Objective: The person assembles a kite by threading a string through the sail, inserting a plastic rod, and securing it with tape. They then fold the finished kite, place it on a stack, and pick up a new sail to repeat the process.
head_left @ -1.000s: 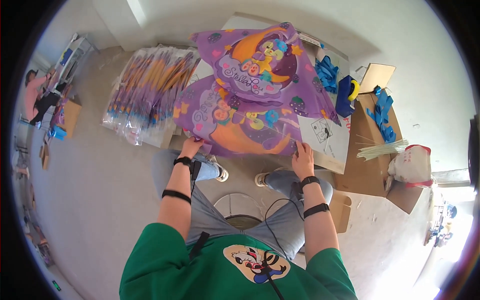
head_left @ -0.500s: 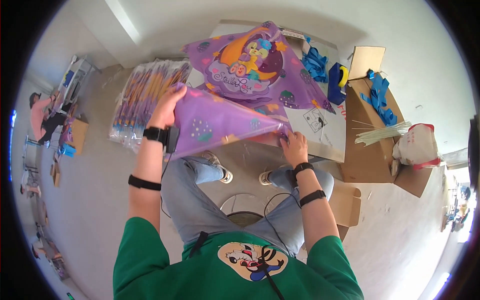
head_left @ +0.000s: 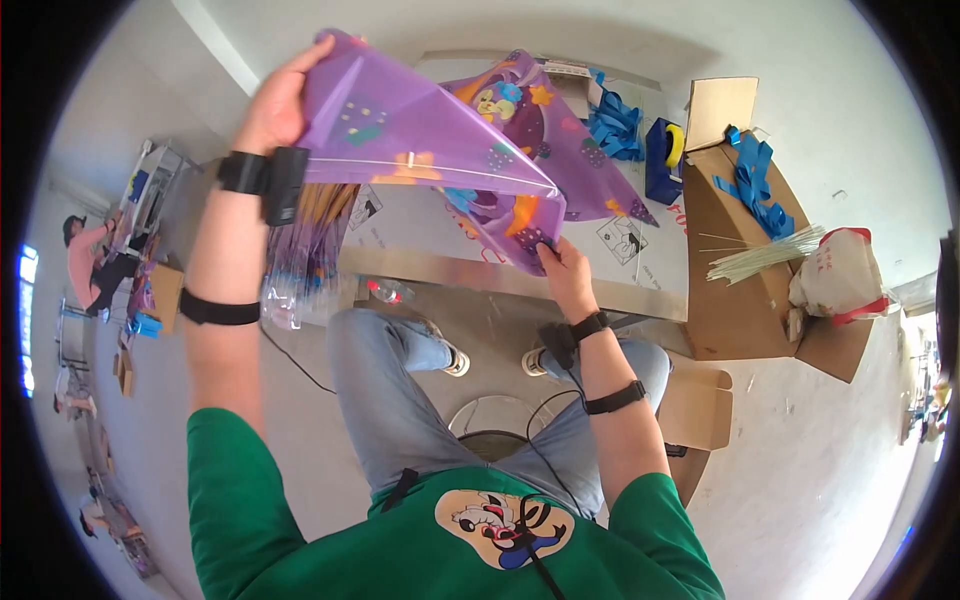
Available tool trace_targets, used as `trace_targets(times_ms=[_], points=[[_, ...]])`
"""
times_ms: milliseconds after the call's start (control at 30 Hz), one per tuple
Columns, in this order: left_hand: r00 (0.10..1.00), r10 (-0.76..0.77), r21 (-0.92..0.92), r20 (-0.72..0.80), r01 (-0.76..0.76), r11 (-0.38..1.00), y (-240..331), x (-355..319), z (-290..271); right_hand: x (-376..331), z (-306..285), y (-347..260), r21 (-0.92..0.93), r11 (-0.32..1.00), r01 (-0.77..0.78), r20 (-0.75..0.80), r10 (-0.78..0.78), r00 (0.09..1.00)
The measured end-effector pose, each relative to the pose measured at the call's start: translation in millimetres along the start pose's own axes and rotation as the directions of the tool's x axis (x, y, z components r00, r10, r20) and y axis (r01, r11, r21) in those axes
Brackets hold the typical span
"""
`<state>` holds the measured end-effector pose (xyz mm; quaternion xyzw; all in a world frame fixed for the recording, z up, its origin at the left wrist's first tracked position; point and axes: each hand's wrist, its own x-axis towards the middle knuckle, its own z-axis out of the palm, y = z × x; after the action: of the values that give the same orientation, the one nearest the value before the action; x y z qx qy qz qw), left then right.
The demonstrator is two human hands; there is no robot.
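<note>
A purple printed kite point(head_left: 400, 120) is stretched between my hands above the table point(head_left: 400, 262), a thin pale rod point(head_left: 460, 173) running along its lower side. My left hand point(head_left: 280, 108) is raised at the far left, fingers closed on the kite's upper left corner. Lower down at the right, my right hand point(head_left: 567, 280) pinches the hanging right part between thumb and fingers. Behind it on the table lies another purple kite point(head_left: 600, 165), partly hidden by the raised one.
Clear-wrapped packs point(head_left: 300, 230) lie at the table's left. On the right stand a blue tape dispenser point(head_left: 662, 170), blue ribbons point(head_left: 613, 125) and a cardboard box point(head_left: 735, 300) bearing pale sticks point(head_left: 755, 258) and a white bag point(head_left: 838, 275). A person point(head_left: 85, 255) is far left.
My left hand has lifted up and to the left, raising the kite and spreading it so its rod shows. My right hand moved slightly left and nearer, still gripping.
</note>
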<state>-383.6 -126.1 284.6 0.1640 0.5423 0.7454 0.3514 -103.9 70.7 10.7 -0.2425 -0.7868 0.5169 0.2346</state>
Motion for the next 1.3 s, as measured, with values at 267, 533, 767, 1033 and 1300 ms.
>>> trace_targets(times_ms=[267, 533, 767, 1033, 1300], points=[[0.983, 0.180, 0.304, -0.021, -0.165, 0.938, 83, -10, 131, 14, 46, -74, 0.836, 0.459, -0.300, 0.265, 0.141, 0.954], [0.770, 0.551, 0.677, 0.321, -0.594, 0.435, 22, 71, 196, -5, 78, -46, 0.881, 0.145, -0.450, 0.377, 0.361, 0.853], [0.840, 0.474, 0.303, 0.264, -0.539, 0.786, -124, 13, 129, -20, 73, 44, 0.828, 0.255, -0.500, 0.257, 0.620, 0.741], [0.877, -0.451, 0.102, -0.164, 0.470, 0.877, -342, -80, -19, -35, 72, 83, 0.529, 0.700, -0.480, 0.216, 0.436, 0.874], [0.873, -0.475, -0.235, -0.106, 0.443, 0.865, -403, -97, -52, -79, 41, 57, 0.546, 0.423, -0.723, 0.402, 0.625, 0.669]])
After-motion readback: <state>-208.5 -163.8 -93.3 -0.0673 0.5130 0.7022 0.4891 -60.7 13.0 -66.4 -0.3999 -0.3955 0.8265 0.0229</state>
